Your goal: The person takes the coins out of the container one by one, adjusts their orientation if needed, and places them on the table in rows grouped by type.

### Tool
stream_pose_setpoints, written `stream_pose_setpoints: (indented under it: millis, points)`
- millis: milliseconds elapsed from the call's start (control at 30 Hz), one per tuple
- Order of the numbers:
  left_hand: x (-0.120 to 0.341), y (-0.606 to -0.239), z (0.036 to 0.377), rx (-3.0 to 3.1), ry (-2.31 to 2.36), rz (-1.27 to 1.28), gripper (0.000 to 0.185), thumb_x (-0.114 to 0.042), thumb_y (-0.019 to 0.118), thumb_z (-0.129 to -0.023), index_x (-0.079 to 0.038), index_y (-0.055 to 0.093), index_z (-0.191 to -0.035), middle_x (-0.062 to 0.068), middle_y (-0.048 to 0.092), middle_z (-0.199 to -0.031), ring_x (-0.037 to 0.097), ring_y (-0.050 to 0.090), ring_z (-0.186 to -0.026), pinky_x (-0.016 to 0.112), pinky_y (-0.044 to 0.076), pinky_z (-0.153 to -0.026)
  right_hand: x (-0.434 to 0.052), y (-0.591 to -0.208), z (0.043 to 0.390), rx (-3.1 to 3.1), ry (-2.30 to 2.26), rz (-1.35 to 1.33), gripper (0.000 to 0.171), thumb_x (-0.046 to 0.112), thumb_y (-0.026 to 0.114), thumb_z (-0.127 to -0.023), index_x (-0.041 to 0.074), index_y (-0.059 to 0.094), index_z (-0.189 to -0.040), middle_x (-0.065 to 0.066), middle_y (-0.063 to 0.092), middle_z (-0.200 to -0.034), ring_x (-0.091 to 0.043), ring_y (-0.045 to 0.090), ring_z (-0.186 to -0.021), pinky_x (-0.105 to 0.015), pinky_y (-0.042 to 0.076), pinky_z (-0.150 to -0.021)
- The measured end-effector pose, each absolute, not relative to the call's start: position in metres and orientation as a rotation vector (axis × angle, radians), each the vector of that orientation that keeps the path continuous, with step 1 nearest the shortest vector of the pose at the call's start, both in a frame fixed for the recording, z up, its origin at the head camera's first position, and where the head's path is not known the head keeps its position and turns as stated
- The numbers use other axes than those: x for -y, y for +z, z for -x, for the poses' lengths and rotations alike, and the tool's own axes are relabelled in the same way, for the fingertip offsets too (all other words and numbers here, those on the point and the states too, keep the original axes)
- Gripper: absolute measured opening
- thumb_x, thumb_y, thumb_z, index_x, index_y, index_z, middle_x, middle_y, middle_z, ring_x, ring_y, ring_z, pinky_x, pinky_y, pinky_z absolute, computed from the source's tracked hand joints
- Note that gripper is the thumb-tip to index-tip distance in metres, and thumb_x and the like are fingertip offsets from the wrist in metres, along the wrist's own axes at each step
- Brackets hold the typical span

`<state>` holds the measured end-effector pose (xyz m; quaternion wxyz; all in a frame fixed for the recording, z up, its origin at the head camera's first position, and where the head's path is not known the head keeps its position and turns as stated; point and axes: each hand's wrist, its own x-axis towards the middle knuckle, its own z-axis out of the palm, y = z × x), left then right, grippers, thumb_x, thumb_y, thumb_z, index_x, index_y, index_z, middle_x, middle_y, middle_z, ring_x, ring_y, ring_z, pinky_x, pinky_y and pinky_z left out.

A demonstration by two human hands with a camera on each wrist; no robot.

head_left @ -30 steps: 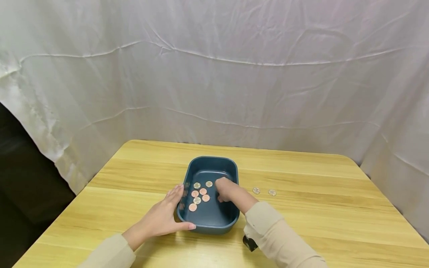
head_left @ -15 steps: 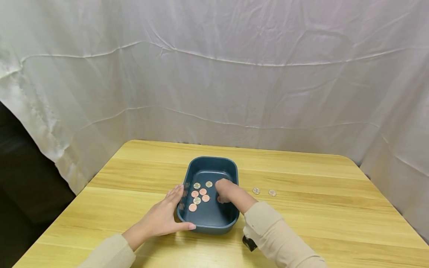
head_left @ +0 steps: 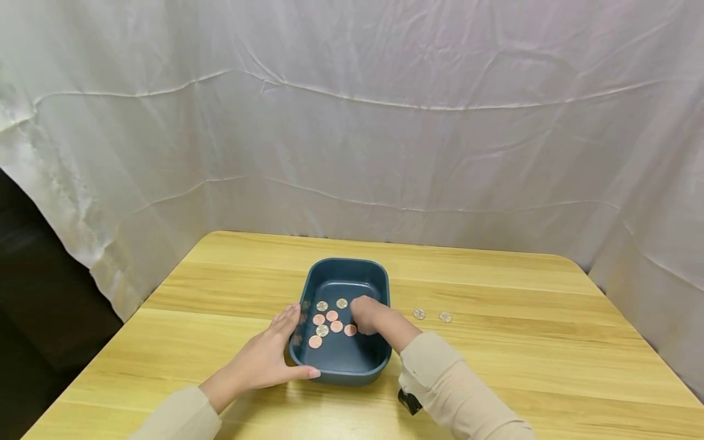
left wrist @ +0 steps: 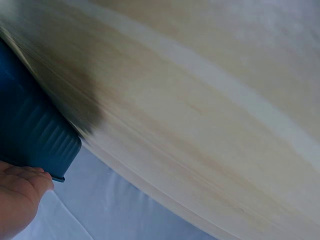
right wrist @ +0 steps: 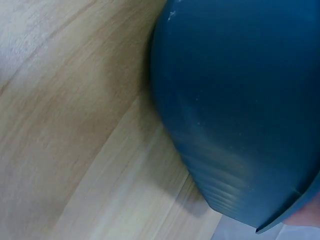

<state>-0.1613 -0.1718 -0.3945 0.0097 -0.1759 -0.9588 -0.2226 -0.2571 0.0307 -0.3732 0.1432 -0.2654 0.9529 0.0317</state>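
A dark blue rectangular tub (head_left: 352, 379) stands on the table. Inside it lie several copper-coloured coins (head_left: 315, 341) and a few paler coins (head_left: 322, 306), mostly towards its left. My left hand (head_left: 264, 357) rests at the tub's near left corner, straight fingers along the left wall and thumb across the front rim. In the left wrist view the fingers (left wrist: 30, 177) touch the rim from outside. My right hand (head_left: 371, 315) reaches over the right rim into the tub. Its fingertips are hidden, and I cannot tell whether they hold anything. One copper-coloured coin (head_left: 350, 330) lies right beside it.
Two pale coins (head_left: 432, 316) lie on the wooden table (head_left: 522, 342) right of the tub. A small black object (head_left: 409, 401) shows under the right sleeve. Light cloth (head_left: 385, 153) hangs behind the table and at its sides.
One more copper-coloured coin now shows on the tub's floor beside my right hand, which has shifted slightly. My left hand and the tub stay in place.
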Motion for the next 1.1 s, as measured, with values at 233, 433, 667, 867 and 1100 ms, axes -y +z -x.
stream_pose_setpoints:
  millis: [233,433,667,867,1100]
  points:
    - [0.172,-0.394,0.161,2.993,-0.700,0.547,0.117,-0.073,0.063,-0.065,-0.001,0.020,-0.147,0.018,0.024,-0.152,0.037,0.026,-0.139,0.054,0.035,-0.104,-0.033,-0.372,0.258,-2.712,-0.175,0.755,0.012,0.005,0.071,-0.078,0.006,0.059,-0.076,0.000,0.050,-0.069,-0.013,0.045,-0.066,-0.022,0.040,-0.061]
    - [0.172,-0.394,0.161,2.998,-0.705,0.531,0.117,-0.074,0.063,-0.065,-0.002,0.020,-0.147,0.017,0.024,-0.152,0.037,0.026,-0.139,0.054,0.034,-0.105,-0.033,-0.376,0.257,-2.704,-0.325,0.754,0.015,0.002,0.070,-0.078,0.006,0.057,-0.071,-0.001,0.047,-0.065,-0.014,0.045,-0.063,-0.022,0.037,-0.057]
    - [0.172,-0.394,0.161,3.007,-0.716,0.528,0.117,-0.073,0.063,-0.065,-0.002,0.020,-0.147,0.017,0.023,-0.152,0.036,0.025,-0.139,0.054,0.034,-0.105,-0.033,-0.378,0.255,-2.709,-0.341,0.747,0.019,0.004,0.071,-0.079,0.007,0.055,-0.069,0.000,0.046,-0.061,-0.012,0.044,-0.059,-0.020,0.035,-0.052]
    - [0.172,-0.395,0.161,3.007,-0.714,0.530,0.117,-0.073,0.063,-0.065,-0.001,0.020,-0.147,0.018,0.024,-0.152,0.036,0.025,-0.139,0.054,0.034,-0.105,-0.035,-0.376,0.253,-2.703,-0.499,0.739,0.022,0.000,0.067,-0.080,0.006,0.057,-0.062,0.001,0.049,-0.057,-0.010,0.047,-0.052,-0.019,0.037,-0.049]
    - [0.172,-0.395,0.161,3.004,-0.706,0.529,0.117,-0.073,0.063,-0.065,-0.001,0.020,-0.147,0.018,0.023,-0.152,0.036,0.025,-0.139,0.054,0.034,-0.105,-0.042,-0.369,0.247,-2.706,-0.701,0.825,0.022,-0.009,0.059,-0.078,0.003,0.059,-0.060,0.002,0.049,-0.052,-0.007,0.046,-0.047,-0.016,0.035,-0.045]
